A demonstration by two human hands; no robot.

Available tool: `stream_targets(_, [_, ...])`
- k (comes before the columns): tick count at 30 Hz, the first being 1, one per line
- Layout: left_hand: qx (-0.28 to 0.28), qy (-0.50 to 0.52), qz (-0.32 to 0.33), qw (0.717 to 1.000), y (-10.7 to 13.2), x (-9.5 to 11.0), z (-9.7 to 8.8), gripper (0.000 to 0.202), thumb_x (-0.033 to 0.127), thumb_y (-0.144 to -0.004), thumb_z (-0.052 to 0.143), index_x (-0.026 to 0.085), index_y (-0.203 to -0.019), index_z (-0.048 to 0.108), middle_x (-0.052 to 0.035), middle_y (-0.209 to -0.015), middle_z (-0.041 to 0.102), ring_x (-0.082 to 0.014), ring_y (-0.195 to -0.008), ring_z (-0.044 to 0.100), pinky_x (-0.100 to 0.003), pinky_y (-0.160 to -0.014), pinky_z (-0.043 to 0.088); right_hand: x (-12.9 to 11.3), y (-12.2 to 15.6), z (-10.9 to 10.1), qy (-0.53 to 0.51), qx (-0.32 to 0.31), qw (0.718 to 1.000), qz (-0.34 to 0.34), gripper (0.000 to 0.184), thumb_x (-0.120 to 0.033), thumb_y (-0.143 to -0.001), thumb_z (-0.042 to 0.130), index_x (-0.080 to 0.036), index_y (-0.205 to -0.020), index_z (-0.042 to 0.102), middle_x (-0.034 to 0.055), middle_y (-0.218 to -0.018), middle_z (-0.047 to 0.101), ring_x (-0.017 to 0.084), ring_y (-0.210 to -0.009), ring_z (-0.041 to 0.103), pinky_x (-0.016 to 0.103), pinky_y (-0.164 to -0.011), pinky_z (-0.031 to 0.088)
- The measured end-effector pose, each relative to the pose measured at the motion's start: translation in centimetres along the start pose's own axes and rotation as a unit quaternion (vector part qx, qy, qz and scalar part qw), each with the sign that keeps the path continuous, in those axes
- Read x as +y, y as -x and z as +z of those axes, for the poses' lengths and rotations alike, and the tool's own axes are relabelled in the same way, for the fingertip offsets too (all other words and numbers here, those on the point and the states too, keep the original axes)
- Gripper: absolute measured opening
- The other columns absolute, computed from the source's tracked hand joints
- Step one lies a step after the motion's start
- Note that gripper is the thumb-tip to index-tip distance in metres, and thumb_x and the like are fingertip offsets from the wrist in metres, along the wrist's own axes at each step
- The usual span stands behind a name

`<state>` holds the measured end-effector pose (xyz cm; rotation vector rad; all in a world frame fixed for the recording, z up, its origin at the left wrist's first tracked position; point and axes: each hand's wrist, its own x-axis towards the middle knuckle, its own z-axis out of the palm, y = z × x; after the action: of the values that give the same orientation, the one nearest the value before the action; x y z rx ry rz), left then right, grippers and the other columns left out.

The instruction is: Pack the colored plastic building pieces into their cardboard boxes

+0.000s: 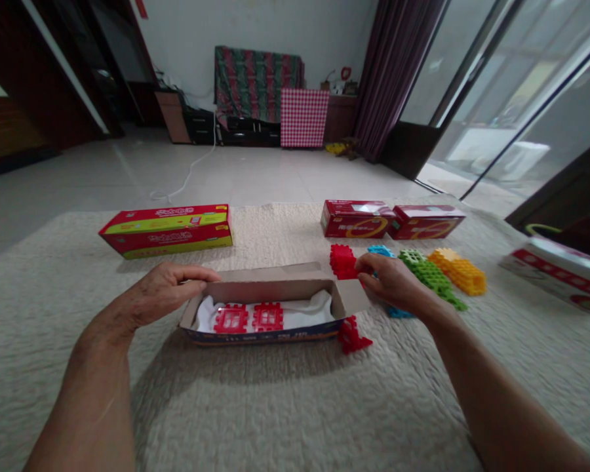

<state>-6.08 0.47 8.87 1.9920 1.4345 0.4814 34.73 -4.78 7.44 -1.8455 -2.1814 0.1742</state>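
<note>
An open cardboard box (275,290) lies on the carpet in front of me, lined with white plastic, with two red lattice tiles (248,317) inside. My left hand (164,288) grips the box's left end flap with closed fingers. My right hand (393,282) pinches a stack of red lattice tiles (343,261) just beyond the box's right end. More red tiles (353,335) lie on the carpet by the box's right front corner. Blue tiles (381,250) sit partly hidden behind my right hand.
Green tiles (430,275) and orange tiles (462,270) lie to the right. A long red and yellow box (170,231) lies at far left, two red boxes (391,219) at far right centre, another red box (563,274) at the right edge. Beige carpet (295,406) covers the floor.
</note>
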Motion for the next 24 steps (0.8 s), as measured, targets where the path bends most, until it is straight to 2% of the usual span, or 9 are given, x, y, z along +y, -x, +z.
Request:
stream_targets(3, [-0.001, -0.003, 0.0, 1.0, -0.1, -0.2, 0.0, 0.032, 0.043, -0.069, 0.058, 0.026, -0.088, 0.079, -0.0013, -0.101, 0.077, -0.0278, -0.102, 0.068, -0.032, -0.089, 0.053, 0.6, 0.2, -0.9, -0.068, -0.024, 0.997, -0.007, 0.018, -0.023, -0.083, 0.047, -0.017, -0.085, 0.063, 0.0036, -0.077, 0.066, 0.016, -0.069, 0.058, 0.029, -0.066, 0.042])
stream_targets(6, [0.007, -0.008, 0.003, 1.0, -0.2, -0.6, 0.0, 0.034, 0.044, -0.07, 0.06, 0.026, -0.09, 0.079, -0.0016, -0.103, 0.077, -0.0277, -0.104, 0.067, -0.033, -0.092, 0.052, 1.2, 0.5, -1.3, -0.082, -0.073, 0.994, -0.017, 0.02, -0.025, -0.084, 0.046, -0.018, -0.085, 0.065, 0.0025, -0.077, 0.067, 0.015, -0.068, 0.059, 0.028, -0.065, 0.043])
stream_targets(8, [0.009, -0.008, 0.005, 1.0, -0.2, -0.8, 0.0, 0.036, 0.046, -0.07, 0.06, 0.026, -0.092, 0.079, -0.0021, -0.105, 0.077, -0.028, -0.106, 0.067, -0.034, -0.094, 0.051, 1.3, 0.7, -1.3, -0.051, -0.104, 0.993, -0.003, 0.019, -0.023, -0.083, 0.047, -0.018, -0.083, 0.065, 0.0028, -0.076, 0.067, 0.015, -0.067, 0.059, 0.028, -0.064, 0.043])
stream_targets(11, [0.007, -0.004, -0.002, 1.0, -0.2, -0.9, 0.0, 0.038, 0.048, -0.069, 0.06, 0.025, -0.093, 0.079, -0.0033, -0.106, 0.076, -0.0291, -0.106, 0.066, -0.035, -0.095, 0.052, 1.1, 0.8, -0.8, 0.016, -0.107, 0.994, 0.024, 0.015, -0.022, -0.081, 0.052, -0.017, -0.087, 0.065, 0.0055, -0.082, 0.068, 0.017, -0.073, 0.06, 0.028, -0.067, 0.044])
stream_targets(13, [0.007, -0.001, -0.008, 1.0, -0.2, -0.8, 0.0, 0.038, 0.048, -0.068, 0.061, 0.025, -0.092, 0.079, -0.0036, -0.105, 0.077, -0.0292, -0.105, 0.067, -0.035, -0.094, 0.052, 0.8, 0.9, -0.5, 0.039, -0.114, 0.993, 0.015, 0.016, -0.023, -0.077, 0.059, -0.016, -0.09, 0.065, 0.0077, -0.09, 0.067, 0.019, -0.08, 0.061, 0.03, -0.071, 0.046])
stream_targets(17, [0.006, 0.002, -0.011, 1.0, -0.2, -0.6, 0.0, 0.037, 0.047, -0.067, 0.06, 0.026, -0.091, 0.079, -0.0028, -0.104, 0.077, -0.0286, -0.105, 0.067, -0.035, -0.094, 0.051, 0.4, 1.1, 0.1, 0.058, -0.129, 0.99, -0.018, 0.017, -0.02, -0.07, 0.065, -0.016, -0.087, 0.062, 0.0105, -0.099, 0.063, 0.02, -0.084, 0.06, 0.03, -0.073, 0.047])
stream_targets(24, [0.011, -0.005, -0.017, 1.0, -0.1, -0.1, 0.1, 0.037, 0.046, -0.066, 0.058, 0.025, -0.087, 0.079, -0.0027, -0.101, 0.077, -0.0299, -0.106, 0.066, -0.035, -0.09, 0.053, 0.6, 1.0, 1.7, 0.062, -0.153, 0.986, -0.018, 0.015, -0.022, -0.076, 0.065, -0.017, -0.09, 0.062, 0.0111, -0.097, 0.061, 0.022, -0.085, 0.059, 0.033, -0.076, 0.048])
